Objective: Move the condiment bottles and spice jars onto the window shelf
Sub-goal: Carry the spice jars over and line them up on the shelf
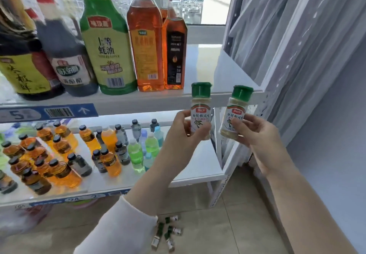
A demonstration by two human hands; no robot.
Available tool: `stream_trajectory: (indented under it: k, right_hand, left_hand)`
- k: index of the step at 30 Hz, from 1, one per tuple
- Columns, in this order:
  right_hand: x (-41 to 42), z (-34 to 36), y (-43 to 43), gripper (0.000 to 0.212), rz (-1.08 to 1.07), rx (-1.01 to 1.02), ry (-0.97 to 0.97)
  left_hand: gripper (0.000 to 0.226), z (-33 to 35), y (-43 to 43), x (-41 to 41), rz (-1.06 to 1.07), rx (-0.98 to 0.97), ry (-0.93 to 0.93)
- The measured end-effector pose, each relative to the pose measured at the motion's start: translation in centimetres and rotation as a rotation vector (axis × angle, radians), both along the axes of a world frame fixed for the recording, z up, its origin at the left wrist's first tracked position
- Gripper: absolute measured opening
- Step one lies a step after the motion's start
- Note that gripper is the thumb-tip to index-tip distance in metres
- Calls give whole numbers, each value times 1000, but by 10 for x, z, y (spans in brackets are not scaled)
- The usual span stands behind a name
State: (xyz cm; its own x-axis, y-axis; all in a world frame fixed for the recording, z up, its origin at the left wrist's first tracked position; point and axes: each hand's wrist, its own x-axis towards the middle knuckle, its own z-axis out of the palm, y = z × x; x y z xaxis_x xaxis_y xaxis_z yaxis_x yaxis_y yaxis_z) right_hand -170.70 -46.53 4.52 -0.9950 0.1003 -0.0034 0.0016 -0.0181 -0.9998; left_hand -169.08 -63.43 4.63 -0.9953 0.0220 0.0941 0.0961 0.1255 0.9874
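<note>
My left hand (179,135) grips a small spice jar (200,107) with a green cap, held upright just in front of the white window shelf's edge (150,100). My right hand (257,135) pinches a second green-capped spice jar (235,111), tilted slightly, to the right of the first. On the shelf stand several condiment bottles: a green-labelled bottle (107,55), an amber oil bottle (145,45), a dark-labelled oil bottle (175,51) and dark soy bottles (65,61) on the left. The shelf's right part (202,69) is bare. Several more spice jars (166,232) lie on the floor.
A lower shelf (194,166) holds several small drink bottles, orange, dark and green (136,152). A white shelf upright (217,141) stands behind the jars. Curtains (287,36) hang at the right. The floor below is tan tile (227,224).
</note>
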Motion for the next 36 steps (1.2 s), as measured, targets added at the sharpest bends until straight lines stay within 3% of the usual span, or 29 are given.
stream_trajectory:
  k: [4, 7, 10, 16, 21, 36]
  right_hand:
    - [-68, 8, 7, 65, 40, 107, 4]
    - [-126, 14, 12, 38, 96, 129, 43]
    - [-190, 22, 12, 29, 162, 214, 107]
    - [-310, 28, -6, 35, 273, 336, 182]
    - [-384, 24, -35, 36, 341, 348, 194]
    - [-481, 2, -84, 38, 426, 350, 199]
  left_hand:
    - [38, 0, 6, -53, 10, 28, -8]
    - [40, 2, 15, -85, 20, 69, 2]
    - [42, 4, 28, -120, 58, 93, -10]
    - [25, 15, 51, -186, 141, 128, -34]
    - [41, 12, 52, -224, 234, 193, -63]
    - [40, -1, 48, -274, 394, 314, -67]
